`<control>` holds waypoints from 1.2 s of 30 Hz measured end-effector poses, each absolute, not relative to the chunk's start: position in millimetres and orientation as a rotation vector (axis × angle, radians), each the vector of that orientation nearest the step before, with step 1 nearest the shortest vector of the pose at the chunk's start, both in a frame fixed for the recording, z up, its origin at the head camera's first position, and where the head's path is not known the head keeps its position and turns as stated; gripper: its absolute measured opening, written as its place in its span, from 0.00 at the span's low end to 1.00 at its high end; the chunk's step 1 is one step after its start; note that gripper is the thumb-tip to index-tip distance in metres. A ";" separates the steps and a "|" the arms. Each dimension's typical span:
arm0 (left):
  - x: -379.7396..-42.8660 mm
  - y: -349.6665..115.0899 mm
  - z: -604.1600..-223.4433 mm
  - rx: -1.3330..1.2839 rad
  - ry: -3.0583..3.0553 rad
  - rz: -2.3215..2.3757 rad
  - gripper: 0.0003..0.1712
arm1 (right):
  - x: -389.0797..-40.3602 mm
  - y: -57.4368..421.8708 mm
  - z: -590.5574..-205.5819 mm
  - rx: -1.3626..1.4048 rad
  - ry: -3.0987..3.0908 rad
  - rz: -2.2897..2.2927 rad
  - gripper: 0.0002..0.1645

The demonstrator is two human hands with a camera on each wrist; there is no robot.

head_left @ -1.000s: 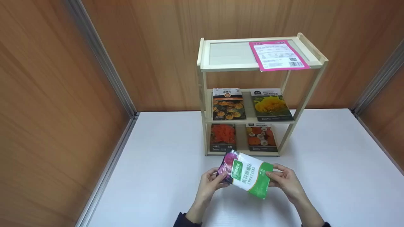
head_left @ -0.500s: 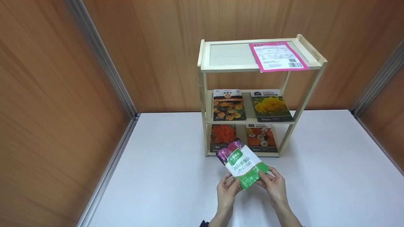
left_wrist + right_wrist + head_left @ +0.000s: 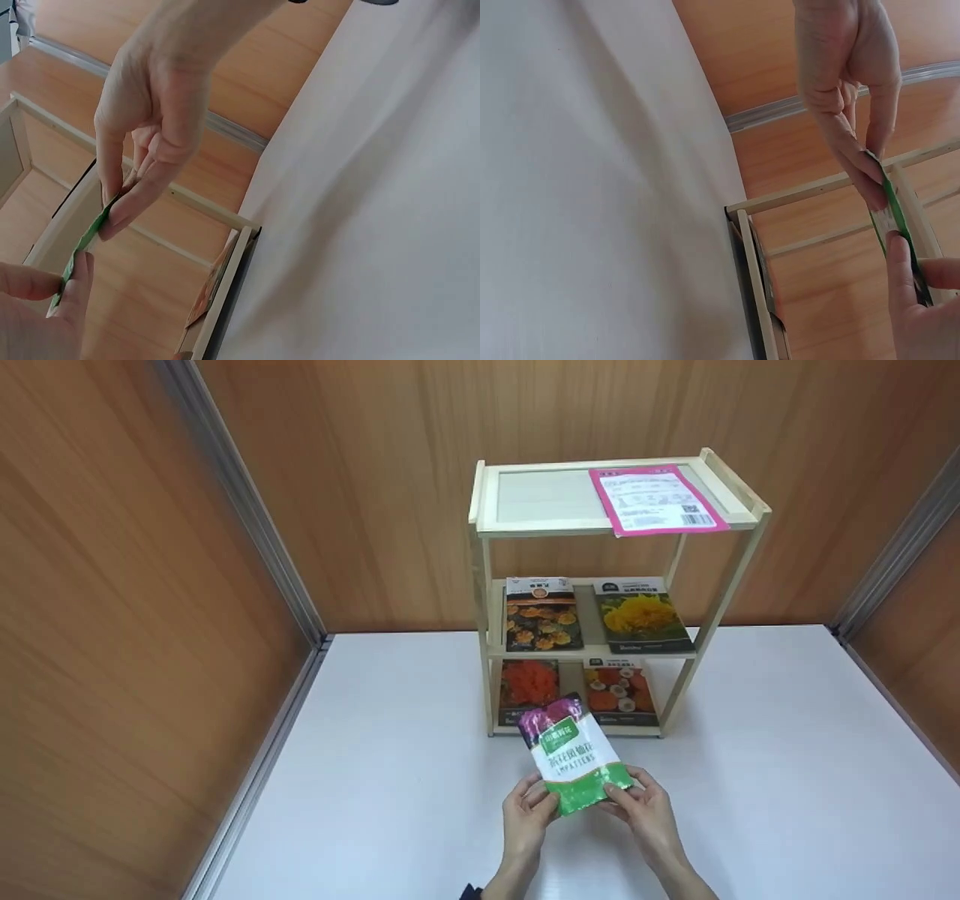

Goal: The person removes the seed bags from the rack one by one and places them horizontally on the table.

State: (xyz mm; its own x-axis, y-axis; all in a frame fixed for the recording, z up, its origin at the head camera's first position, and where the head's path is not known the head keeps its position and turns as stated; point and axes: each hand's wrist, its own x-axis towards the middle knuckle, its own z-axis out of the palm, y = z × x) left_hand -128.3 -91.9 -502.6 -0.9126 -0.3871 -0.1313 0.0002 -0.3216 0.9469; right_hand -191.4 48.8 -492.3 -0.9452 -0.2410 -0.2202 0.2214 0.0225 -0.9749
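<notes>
- Grip: my left hand (image 3: pixel 527 814) pinches the near-left corner of the impatiens seed packet (image 3: pixel 574 757), thumb on the printed face; my right hand (image 3: pixel 649 810) pinches the near-right corner the same way. Both closed down to packet thickness.
- Location: packet held above the white tabletop (image 3: pixel 375 780), in front of the three-tier wooden rack (image 3: pixel 544 499).
- Pointing: long axis runs away from me, leaning left. Purple-flower end toward the rack, green end at my thumbs. Lettering upright to me; wrist views show it nearly edge-on.
- Edges: from the head view the far end overlaps the bottom shelf's front edge; can't tell if it touches.
- Bottom shelf: red-flower packet (image 3: pixel 530 682) left, orange-and-white-flower packet (image 3: pixel 619 690) right, gap between.
- Middle shelf: orange-flower packet (image 3: pixel 542 619) left, yellow-flower packet (image 3: pixel 643 619) right.
- Top shelf: pink-bordered packet (image 3: pixel 649 502) right, overhanging the front edge; bare panel left of it.
- Room: tabletop extends both sides of the rack.
</notes>
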 end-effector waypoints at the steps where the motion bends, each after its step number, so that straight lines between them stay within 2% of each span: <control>1: -127.9 -95.0 -501.9 0.483 -1.681 -2.329 0.23 | -191.7 49.9 -491.5 -0.027 1.980 -1.972 0.24; 9: -123.0 -114.5 -496.6 0.355 -1.824 -2.358 0.27 | -199.5 68.0 -483.3 -0.091 1.979 -1.853 0.24; 18: -119.4 -128.1 -497.7 0.328 -1.948 -2.357 0.24 | -203.5 75.8 -482.4 -0.182 2.044 -1.752 0.19; 27: -116.5 -139.9 -506.1 0.415 -2.094 -2.068 0.17 | -202.0 60.5 -491.4 -0.201 2.088 -1.745 0.14; 36: -106.5 -165.0 -512.6 0.632 -2.334 -1.761 0.15 | -197.8 29.7 -510.6 -0.323 2.083 -1.685 0.11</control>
